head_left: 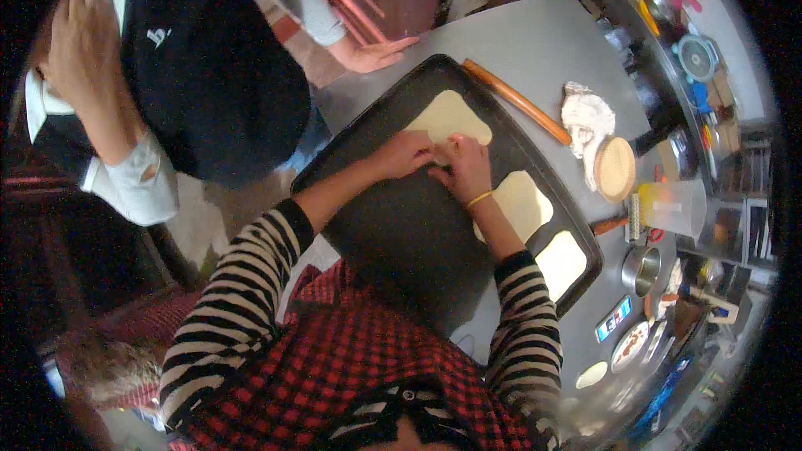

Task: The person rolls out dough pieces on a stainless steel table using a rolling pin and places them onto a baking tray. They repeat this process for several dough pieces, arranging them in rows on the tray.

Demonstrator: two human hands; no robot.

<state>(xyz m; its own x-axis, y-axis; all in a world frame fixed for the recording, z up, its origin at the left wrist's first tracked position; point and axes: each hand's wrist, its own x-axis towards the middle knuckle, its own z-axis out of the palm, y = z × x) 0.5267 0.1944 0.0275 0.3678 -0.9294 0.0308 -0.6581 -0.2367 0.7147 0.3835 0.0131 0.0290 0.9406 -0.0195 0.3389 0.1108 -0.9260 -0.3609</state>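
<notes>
A large dark baking tray lies before me with several thin, pale dough sheets on it. At the near edge of the farthest dough sheet, my left hand and my right hand come together with bent fingers, pinching its edge. My fingertips partly hide that edge. Beyond my right wrist lies the middle dough sheet, partly covered by my forearm. Another dough sheet sits in the tray's right corner, brightly lit.
A wooden rolling pin lies along the tray's far side, by a crumpled white cloth and a round wooden board. Rightward stand a plastic jug, a metal bowl and a phone. Another person's hand rests at the table edge.
</notes>
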